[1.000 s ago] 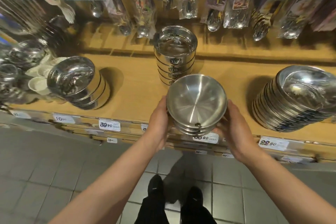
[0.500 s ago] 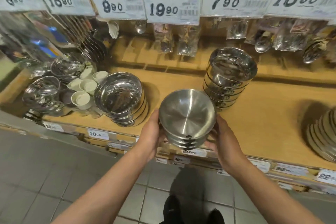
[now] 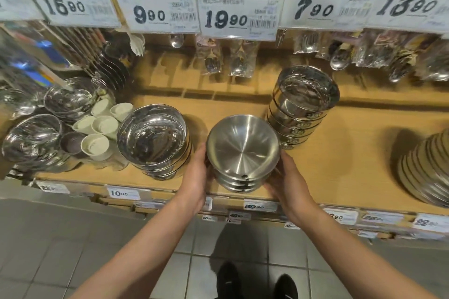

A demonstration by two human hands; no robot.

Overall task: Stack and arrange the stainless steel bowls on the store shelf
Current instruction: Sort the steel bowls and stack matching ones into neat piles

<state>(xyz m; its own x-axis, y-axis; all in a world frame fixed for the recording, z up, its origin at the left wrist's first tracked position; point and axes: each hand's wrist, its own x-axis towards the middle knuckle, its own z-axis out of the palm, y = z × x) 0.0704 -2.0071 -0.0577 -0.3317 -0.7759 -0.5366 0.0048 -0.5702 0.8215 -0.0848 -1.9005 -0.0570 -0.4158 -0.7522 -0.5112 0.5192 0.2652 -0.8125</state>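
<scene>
A short stack of matte stainless steel bowls point(image 3: 243, 148) sits between my two hands at the front of the wooden shelf point(image 3: 352, 153). My left hand point(image 3: 196, 177) grips its left side and my right hand point(image 3: 286, 182) grips its right side, fingers curled under the rims. Whether the stack rests on the shelf or hangs just above it, I cannot tell. A tall stack of shiny bowls point(image 3: 302, 104) stands just behind and to the right. A tilted stack of shiny bowls point(image 3: 153, 138) lies to the left.
Several small white cups point(image 3: 102, 124) and more steel bowls point(image 3: 31, 138) crowd the shelf's left end. A leaning stack of steel plates point(image 3: 427, 170) fills the right end. Packaged spoons point(image 3: 226, 60) hang behind under price tags point(image 3: 238, 13). Grey floor tiles lie below.
The held stack has moved leftwards along the shelf and further in over its front edge. It now sits between the tilted left stack and the tall stack. The view panned left.
</scene>
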